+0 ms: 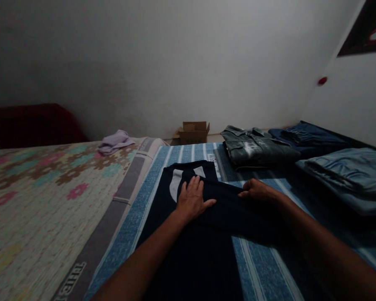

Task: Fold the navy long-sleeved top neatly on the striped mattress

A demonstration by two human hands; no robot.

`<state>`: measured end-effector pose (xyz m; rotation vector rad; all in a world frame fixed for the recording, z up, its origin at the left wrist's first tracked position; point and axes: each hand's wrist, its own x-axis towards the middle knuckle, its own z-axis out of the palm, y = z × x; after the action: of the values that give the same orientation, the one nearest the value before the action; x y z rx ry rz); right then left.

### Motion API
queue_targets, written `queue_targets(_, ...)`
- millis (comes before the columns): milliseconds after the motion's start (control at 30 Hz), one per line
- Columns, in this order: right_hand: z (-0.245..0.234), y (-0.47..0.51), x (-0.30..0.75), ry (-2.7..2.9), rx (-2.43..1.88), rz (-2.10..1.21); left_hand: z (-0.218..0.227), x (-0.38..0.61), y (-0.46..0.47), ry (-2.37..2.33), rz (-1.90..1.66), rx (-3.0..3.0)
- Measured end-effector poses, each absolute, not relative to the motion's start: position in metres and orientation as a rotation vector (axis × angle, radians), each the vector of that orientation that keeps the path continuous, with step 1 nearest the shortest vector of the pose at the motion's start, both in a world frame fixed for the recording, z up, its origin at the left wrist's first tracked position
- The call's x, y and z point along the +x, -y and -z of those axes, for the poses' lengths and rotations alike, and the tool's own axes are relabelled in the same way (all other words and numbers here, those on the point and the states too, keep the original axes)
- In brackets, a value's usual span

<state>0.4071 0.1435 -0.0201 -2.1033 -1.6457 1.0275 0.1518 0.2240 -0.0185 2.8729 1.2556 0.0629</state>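
A dark navy long-sleeved top with pale grey patches lies on a blue striped cloth. Across its upper part my left hand is pressed flat, fingers spread. One sleeve runs off to the right over the cloth. At that sleeve's upper edge, my right hand has its fingers closed on the fabric. Part of the top's lower end fades into shadow, and my left forearm covers some of it.
Folded grey-green jacket, dark blue jeans and light blue jeans lie at the right. On the left, a lilac cloth rests on a flowered bedspread. An open cardboard box stands by the wall.
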Motion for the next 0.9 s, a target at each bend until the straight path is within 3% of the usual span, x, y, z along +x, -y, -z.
queue_targets(133, 0.015, -0.132, 0.414, 1.635, -2.13, -1.031, 0.02, 0.153, -0.229, -1.476, 0.009, 2.709)
queue_targets(300, 0.013, -0.119, 0.424, 1.637, -2.172, -1.055, 0.022, 0.154, -0.233, -1.46, 0.166, 2.651)
queue_targets(900, 0.016, -0.097, 0.447, 1.442, -2.199, -1.097, 0.008, 0.167, -0.225, -1.445, 0.23, 2.778)
